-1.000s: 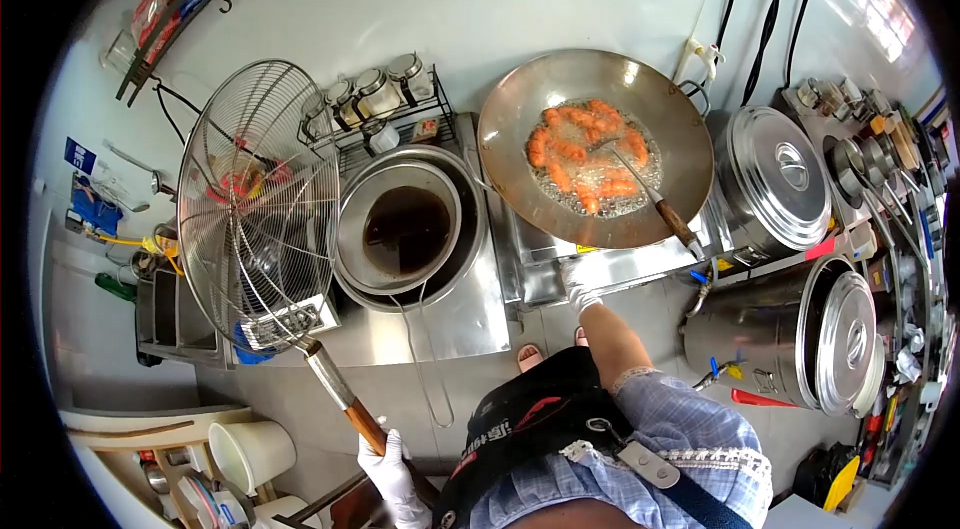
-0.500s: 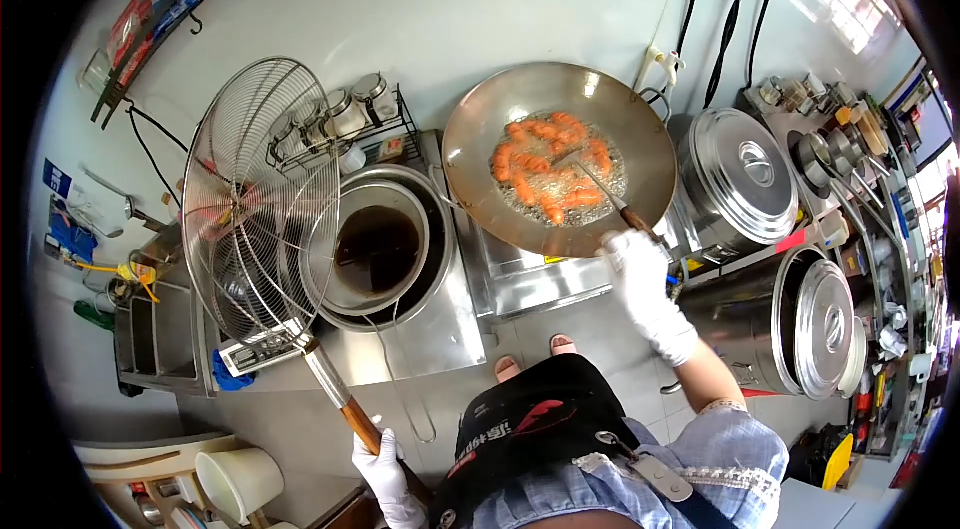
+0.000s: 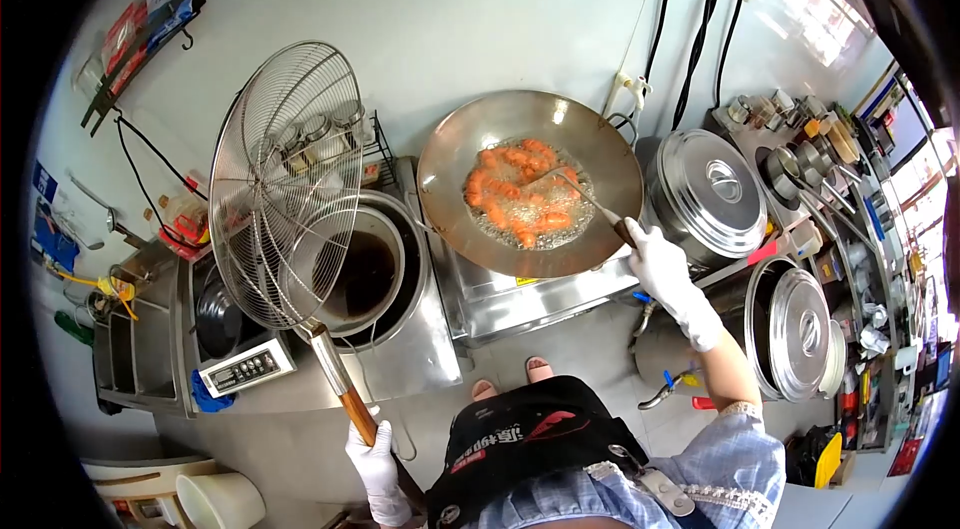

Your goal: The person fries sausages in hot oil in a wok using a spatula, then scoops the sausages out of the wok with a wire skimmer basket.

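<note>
White-gloved, my left hand (image 3: 374,461) is closed round the wooden handle of a large wire strainer (image 3: 285,189), which is raised over the counter left of the wok. My right hand (image 3: 660,269), also gloved, grips the wooden end of a ladle (image 3: 590,199). The ladle's head lies among orange-red pieces (image 3: 525,164) in bubbling oil. They sit in a wide metal wok (image 3: 445,179) on the stove. Behind the strainer, a sieve bowl (image 3: 395,259) rests in a pot of dark liquid (image 3: 370,277), partly covered by the mesh.
A lidded steel pot (image 3: 710,194) stands right of the wok, with another lidded pot (image 3: 800,334) nearer me. Metal sinks (image 3: 150,359) and a control panel (image 3: 245,367) are at the left. Below them is a white bucket (image 3: 220,501).
My right hand has come up from the stove's front edge and taken hold of the ladle handle. My left hand still holds the strainer. The whole view has shifted.
</note>
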`<state>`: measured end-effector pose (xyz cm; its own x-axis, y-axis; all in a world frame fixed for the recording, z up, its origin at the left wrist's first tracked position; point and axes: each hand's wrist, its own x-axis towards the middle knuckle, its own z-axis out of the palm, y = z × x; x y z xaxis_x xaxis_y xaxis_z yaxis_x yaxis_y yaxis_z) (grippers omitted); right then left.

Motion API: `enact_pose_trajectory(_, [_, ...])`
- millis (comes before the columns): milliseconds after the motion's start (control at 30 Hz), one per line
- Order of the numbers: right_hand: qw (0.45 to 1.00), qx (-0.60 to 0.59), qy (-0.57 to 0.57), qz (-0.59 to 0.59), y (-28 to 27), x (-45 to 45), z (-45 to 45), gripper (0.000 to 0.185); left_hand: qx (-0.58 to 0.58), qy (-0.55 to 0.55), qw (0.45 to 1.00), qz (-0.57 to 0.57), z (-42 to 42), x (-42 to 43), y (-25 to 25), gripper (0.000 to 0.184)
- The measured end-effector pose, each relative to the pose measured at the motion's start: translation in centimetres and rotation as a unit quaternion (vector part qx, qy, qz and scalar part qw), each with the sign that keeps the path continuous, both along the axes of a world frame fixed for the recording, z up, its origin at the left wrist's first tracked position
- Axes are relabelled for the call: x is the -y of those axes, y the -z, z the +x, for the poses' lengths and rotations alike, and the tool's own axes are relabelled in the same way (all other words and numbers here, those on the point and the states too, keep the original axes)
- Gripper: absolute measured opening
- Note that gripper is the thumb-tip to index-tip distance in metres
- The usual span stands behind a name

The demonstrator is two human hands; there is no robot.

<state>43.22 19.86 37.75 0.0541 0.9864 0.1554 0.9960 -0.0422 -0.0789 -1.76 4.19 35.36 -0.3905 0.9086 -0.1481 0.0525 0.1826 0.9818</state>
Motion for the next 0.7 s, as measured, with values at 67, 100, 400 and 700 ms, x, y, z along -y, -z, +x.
enact_pose_trajectory(67, [0.999,-0.035,-0.001,0.023,-1.5,2.4,1.1,0.05,0.001,0.0,1.0,-0.004,0.2,-0.2,0.2,0.023])
enact_pose_trajectory(100, [0.999,-0.029,0.007,0.011,-2.5,3.6,1.4,0.05,0.0,0.0,1.0,-0.008,0.2,-0.3,0.2,0.022])
enact_pose_trajectory(400, [0.996,-0.041,0.027,-0.073,-5.8,9.9,1.6,0.052,0.026,0.024,0.999,-0.029,0.4,-1.6,1.3,0.021])
enact_pose_trajectory(700, [0.995,-0.013,-0.009,-0.101,-3.9,9.7,0.9,0.053,0.022,0.015,0.999,-0.018,1.3,-2.0,1.2,0.022])
